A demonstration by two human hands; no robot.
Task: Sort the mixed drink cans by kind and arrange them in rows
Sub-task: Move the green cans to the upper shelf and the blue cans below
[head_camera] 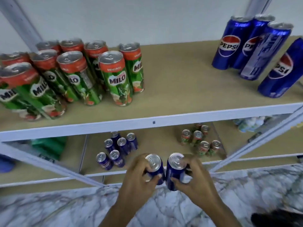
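Upper shelf (172, 89), far left: cluster of green-and-red Milo cans (49, 76), upright, packed in rough rows, touching one another. One Milo can (115, 79) at right edge of cluster, nearest shelf middle, just beside the rest. Middle of upper shelf: bare board. Far right: four blue Pepsi cans (252, 46), upright, three bunched at the back, one nearer the front edge, partly cut by frame.

Lower shelf (155, 140), seen under white front rail (147, 122): left, something green (49, 146), blurred, cannot identify. Centre-left: small group of blue cans (118, 148), upright, tops showing, loosely grouped. Centre-right: group of green-and-red cans (200, 141), upright, close together. Far right: pale blurred items (250, 123), unclear.

In front of lower shelf, above marble-pattern floor (65, 208): left hand (139, 174) wrapped round one blue can (155, 167), fingers curled on its side. Right hand (193, 179) gripping second blue can (174, 171), thumb on its front, fingers behind. Both held cans upright, side by side, nearly touching.
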